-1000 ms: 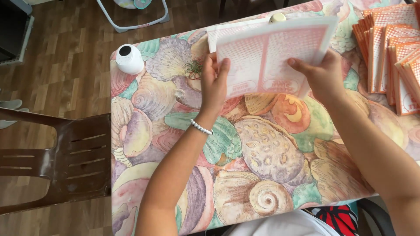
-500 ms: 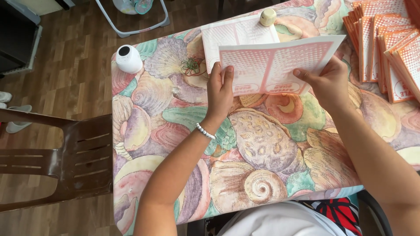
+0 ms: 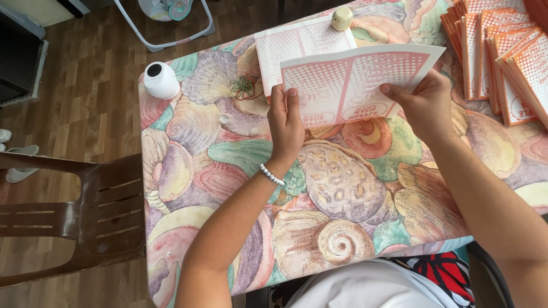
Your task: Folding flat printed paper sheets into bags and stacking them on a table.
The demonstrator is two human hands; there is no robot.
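Hands [image 3: 287, 121] [image 3: 421, 105] gripping pink-white flat carton [image 3: 357, 82]; orange-edged stack [image 3: 502, 54] right.

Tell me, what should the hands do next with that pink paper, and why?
Probably press the pink printed sheet flat along its middle crease. The left hand and right hand each hold a side, and it sits half-folded above the shell-patterned tablecloth.

open tablecloth [image 3: 342, 188] ahead, card stack [image 3: 502, 51] right
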